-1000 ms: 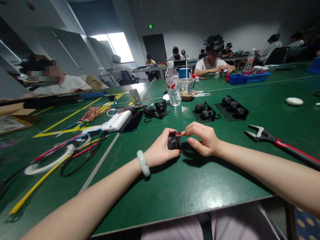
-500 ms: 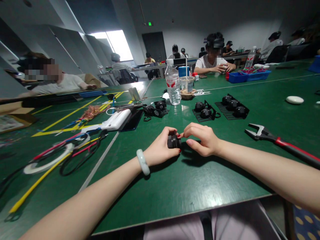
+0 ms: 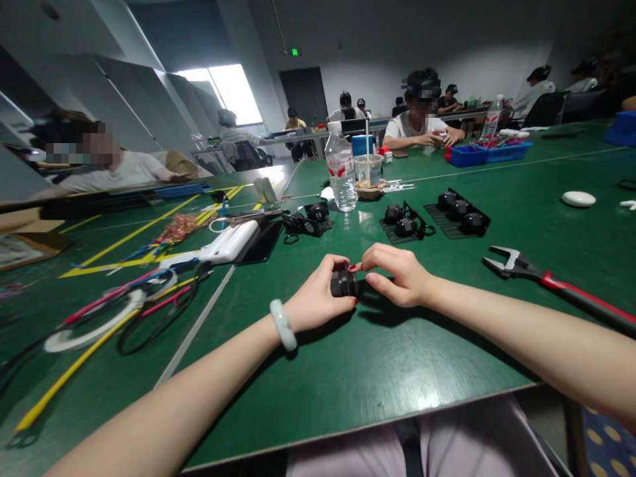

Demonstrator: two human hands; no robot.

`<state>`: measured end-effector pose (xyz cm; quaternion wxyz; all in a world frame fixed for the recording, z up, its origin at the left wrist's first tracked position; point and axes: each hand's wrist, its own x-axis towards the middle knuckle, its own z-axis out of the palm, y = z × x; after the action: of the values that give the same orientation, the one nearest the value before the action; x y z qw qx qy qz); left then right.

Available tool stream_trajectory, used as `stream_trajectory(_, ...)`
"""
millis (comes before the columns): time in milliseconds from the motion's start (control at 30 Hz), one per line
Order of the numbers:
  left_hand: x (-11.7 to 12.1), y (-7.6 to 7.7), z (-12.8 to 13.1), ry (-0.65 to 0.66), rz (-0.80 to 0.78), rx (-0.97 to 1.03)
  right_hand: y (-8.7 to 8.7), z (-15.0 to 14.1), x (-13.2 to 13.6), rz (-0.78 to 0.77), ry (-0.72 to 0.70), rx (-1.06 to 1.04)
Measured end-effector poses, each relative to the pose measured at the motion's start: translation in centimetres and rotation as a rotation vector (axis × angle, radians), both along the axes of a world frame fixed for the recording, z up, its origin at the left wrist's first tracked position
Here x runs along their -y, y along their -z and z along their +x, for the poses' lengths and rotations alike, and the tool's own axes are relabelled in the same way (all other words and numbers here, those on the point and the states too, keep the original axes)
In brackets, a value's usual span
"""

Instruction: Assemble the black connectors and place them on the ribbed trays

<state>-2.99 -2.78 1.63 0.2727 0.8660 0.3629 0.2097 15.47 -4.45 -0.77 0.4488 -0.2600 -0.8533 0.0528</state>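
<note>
My left hand (image 3: 318, 301), with a pale bangle at the wrist, is closed around a black plastic fitting (image 3: 344, 283) just above the green table. The fitting looks ribbed, with a wider collar; the fingers hide part of it. My right hand (image 3: 397, 277) is to its right, the index fingertip touching the collar's upper edge. Its thumb is apart from the index finger, and nothing is held between them. Beyond the hands, similar black fittings on grid plates (image 3: 457, 213) stand in two groups to the right. More black parts (image 3: 309, 220) lie to the left of these.
A wrench (image 3: 546, 278) with red-black handles lies near my right forearm. A water bottle (image 3: 342, 169) and a cup (image 3: 368, 170) stand ahead. Cables (image 3: 99, 344), a white device (image 3: 231, 240) and copper wires (image 3: 181, 228) are on the left. Co-workers sit around the tables.
Both hands stay nearly in place. The fitting turns slightly in my left hand, while my right index finger keeps at its collar. The whole view shifts a little.
</note>
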Motion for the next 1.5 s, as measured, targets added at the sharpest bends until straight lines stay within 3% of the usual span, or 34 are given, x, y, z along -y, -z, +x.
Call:
stream_trajectory(1067,0.21,-0.1,0.19,-0.015,-0.04,0.019,0.07,-0.01,-0.24,0.011,0.055,-0.077)
stream_trajectory(1500,-0.02,0.19,-0.09,-0.005,-0.009,-0.006,-0.18,-0.21,0.59,0.053,-0.048,-0.135)
